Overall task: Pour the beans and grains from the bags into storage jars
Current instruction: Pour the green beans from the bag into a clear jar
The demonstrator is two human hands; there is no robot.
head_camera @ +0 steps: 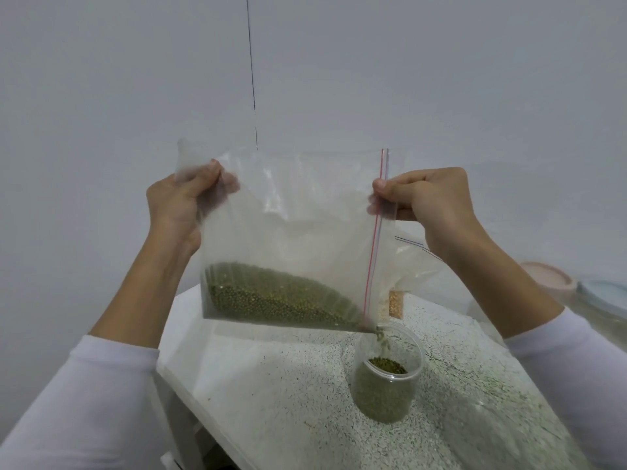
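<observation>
Between hands (176, 201) (424, 198): bag (291, 232), spilling beans (278, 300) into jar (386, 391).

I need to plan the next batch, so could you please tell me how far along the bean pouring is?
Done: the clear jar is already well over half full of green beans. In hand: the left hand and right hand hold the zip bag tilted, beans trickling from its lower corner into the jar. Left: a good heap of beans remains in the bag, and another bag waits behind.
</observation>
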